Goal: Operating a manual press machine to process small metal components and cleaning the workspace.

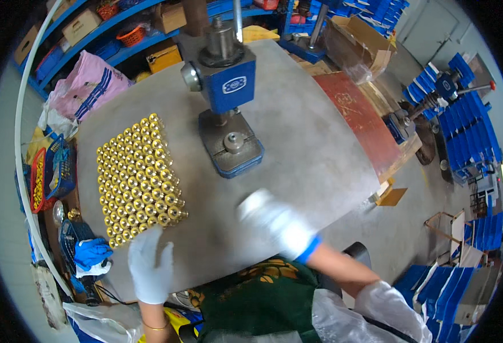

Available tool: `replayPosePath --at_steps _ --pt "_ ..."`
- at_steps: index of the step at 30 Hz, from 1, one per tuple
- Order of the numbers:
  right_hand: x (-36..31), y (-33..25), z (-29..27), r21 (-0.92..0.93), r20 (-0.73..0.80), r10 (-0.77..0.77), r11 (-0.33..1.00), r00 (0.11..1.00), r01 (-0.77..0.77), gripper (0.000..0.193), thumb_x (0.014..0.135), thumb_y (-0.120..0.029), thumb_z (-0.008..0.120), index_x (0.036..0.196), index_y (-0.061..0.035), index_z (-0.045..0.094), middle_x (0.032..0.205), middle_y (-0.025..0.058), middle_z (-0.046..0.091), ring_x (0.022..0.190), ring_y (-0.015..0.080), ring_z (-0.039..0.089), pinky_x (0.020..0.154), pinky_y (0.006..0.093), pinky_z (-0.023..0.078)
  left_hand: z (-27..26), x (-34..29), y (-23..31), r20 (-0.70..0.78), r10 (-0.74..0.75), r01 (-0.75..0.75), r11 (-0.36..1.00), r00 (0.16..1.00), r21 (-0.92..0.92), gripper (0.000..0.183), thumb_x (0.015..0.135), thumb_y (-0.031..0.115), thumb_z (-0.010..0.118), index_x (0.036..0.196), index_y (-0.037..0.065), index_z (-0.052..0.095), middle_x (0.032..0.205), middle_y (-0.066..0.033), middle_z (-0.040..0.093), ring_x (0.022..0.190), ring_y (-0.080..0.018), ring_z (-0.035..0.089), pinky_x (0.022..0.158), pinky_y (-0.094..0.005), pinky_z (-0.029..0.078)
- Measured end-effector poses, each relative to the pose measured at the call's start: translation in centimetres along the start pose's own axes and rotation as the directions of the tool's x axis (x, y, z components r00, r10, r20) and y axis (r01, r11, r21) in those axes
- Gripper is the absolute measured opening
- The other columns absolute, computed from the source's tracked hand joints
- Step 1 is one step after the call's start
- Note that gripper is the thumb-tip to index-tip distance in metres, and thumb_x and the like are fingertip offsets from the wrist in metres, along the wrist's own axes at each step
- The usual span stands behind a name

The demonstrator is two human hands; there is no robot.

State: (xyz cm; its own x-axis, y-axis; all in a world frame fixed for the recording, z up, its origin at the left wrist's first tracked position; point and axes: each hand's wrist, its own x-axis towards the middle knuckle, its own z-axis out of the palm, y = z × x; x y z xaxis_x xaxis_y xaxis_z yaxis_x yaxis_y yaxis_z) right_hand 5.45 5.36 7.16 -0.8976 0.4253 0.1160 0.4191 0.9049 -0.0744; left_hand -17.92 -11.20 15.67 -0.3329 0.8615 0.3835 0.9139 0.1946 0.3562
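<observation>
My left hand [150, 267], in a white glove, is at the near edge of a block of brass-coloured round fittings [134, 177]. Its thumb stands apart from the fingers, and I see nothing held in it. The fittings stand upright in close rows on the grey metal tabletop [286, 143]. My right hand [274, 223], gloved in white with a blue cuff, is over the table's near middle. Motion smears its fingers, so whether it holds anything is hidden. Beyond it stands a blue arbor press [231, 83] with a round steel fixture [234, 142] on its base.
A pink woven sack [94, 86] lies at the far left, below blue shelves with boxes. Left of the table are plastic baskets [60, 166] and blue gloves [92, 251]. A cardboard box [357, 46], another press [403, 123] and stacked blue bins [468, 131] stand to the right.
</observation>
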Motion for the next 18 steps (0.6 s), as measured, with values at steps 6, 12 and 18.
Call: replayPosePath --at_steps 6,12,18 --pt "2.9 8.0 3.3 0.291 -0.341 0.160 0.955 0.926 -0.058 0.012 0.078 -0.009 0.052 0.087 -0.0076 0.060 0.085 0.0159 0.061 0.074 0.0300 0.061 0.067 0.0388 0.049 0.0 -0.8 2.6 0.052 -0.033 0.032 0.999 0.998 0.036 0.034 0.073 0.004 0.068 0.107 0.004 0.063 0.107 -0.0160 0.062 0.099 -0.0347 0.057 0.090 -0.0412 0.043" --pt "-2.5 18.5 -6.6 -0.136 0.326 0.648 0.753 0.689 -0.644 0.017 0.084 -0.012 0.053 0.091 -0.0075 0.067 0.092 0.0199 0.065 0.084 0.0356 0.063 0.076 0.0399 0.050 2.8 -5.8 -1.6 0.039 -0.219 0.222 0.971 0.975 -0.087 0.033 0.075 0.001 0.065 0.107 0.005 0.061 0.107 -0.0139 0.063 0.099 -0.0330 0.058 0.091 -0.0413 0.042" --pt "16.5 22.3 -2.3 0.446 -0.190 0.245 0.884 0.951 -0.139 0.028 0.082 -0.005 0.055 0.108 -0.0058 0.064 0.098 0.0206 0.063 0.090 0.0375 0.060 0.081 0.0395 0.048 9.8 -8.0 -1.8 0.001 -0.141 0.141 0.984 0.990 -0.106 0.039 0.073 0.005 0.067 0.111 0.001 0.056 0.112 -0.0193 0.057 0.107 -0.0382 0.052 0.093 -0.0466 0.041"
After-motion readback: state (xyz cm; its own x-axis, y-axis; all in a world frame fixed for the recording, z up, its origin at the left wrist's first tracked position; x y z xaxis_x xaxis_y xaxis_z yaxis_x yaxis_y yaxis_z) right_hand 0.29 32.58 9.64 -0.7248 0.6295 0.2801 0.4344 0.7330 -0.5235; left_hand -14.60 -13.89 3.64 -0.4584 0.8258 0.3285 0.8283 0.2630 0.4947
